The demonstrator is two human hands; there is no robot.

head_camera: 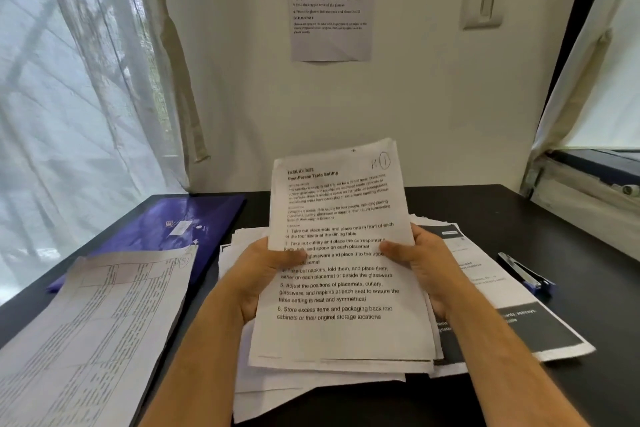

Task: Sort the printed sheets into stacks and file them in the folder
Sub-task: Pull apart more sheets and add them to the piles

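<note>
I hold a small bundle of printed sheets [341, 329] upright above the black table; its top page is headed "Four-Person Table Setting". My left hand [263, 274] grips the bundle's left edge, thumb across the text. My right hand [420, 260] grips the right edge the same way. Under the bundle lies a loose pile of more printed sheets [311, 388]. A sheet with a dark banner [519, 326] pokes out to the right. The blue folder [166, 222] lies shut at the back left. A stack of table-printed sheets [93, 329] rests in front of it, partly over its near edge.
A pen [524, 272] lies on the black table [568, 225] at the right. A printed notice [330, 0] is taped to the wall ahead. Sheer curtains hang over the window at left, and another window frame stands at right.
</note>
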